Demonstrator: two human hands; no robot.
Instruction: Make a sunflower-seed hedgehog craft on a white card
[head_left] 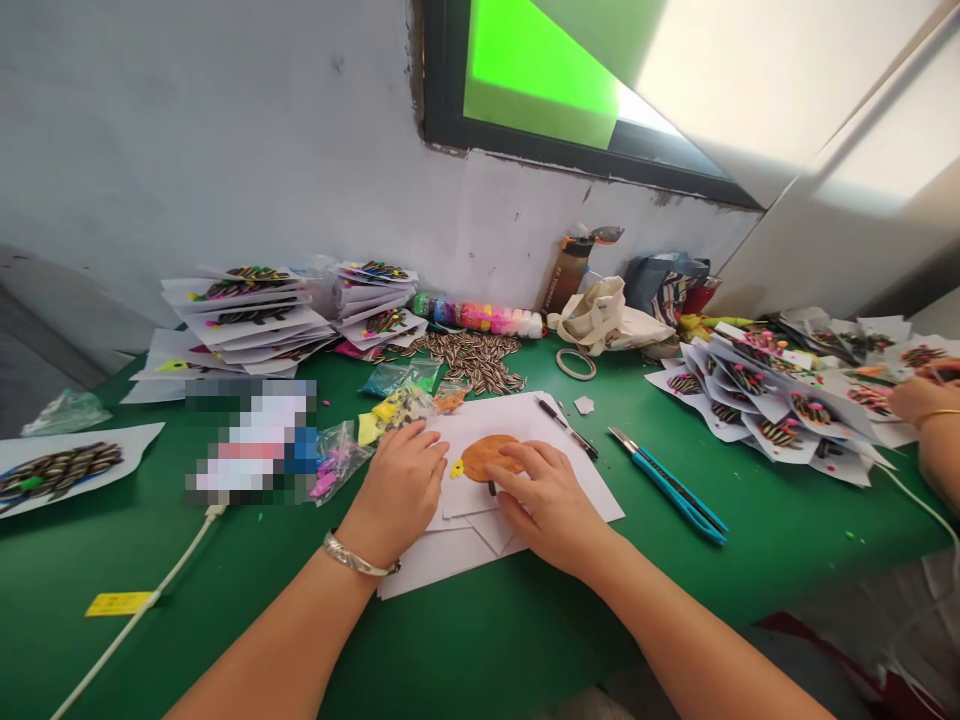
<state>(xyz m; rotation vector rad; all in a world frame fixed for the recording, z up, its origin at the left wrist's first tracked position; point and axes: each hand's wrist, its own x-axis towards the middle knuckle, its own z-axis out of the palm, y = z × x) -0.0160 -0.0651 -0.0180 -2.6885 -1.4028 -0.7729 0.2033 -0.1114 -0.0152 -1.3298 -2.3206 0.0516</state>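
Note:
A white sheet of paper (585,490) lies on several others, bearing a flat orange oval (480,455) with a small yellow piece (456,468) at its left end and a dark bit beneath. My left hand (401,485) rests flat over the sheet's left edge, fingers stretched out, beside small plastic bags of yellow (379,420) and pink (326,475) material. Spread fingers of my right hand (555,505) touch the orange oval's right part; the palm side is hidden. A pen (564,425) lies above that hand, and a blue utility knife (671,490) to its right.
Sunflower seeds (476,360) are heaped behind the paper. Stacks of decorated sheets stand left (255,320) and right (757,395). A tape roll (576,364), bottle (568,270) and cloth bag (611,318) sit at the back. A cable (180,560) runs left. Another person's hand (926,400) is at right.

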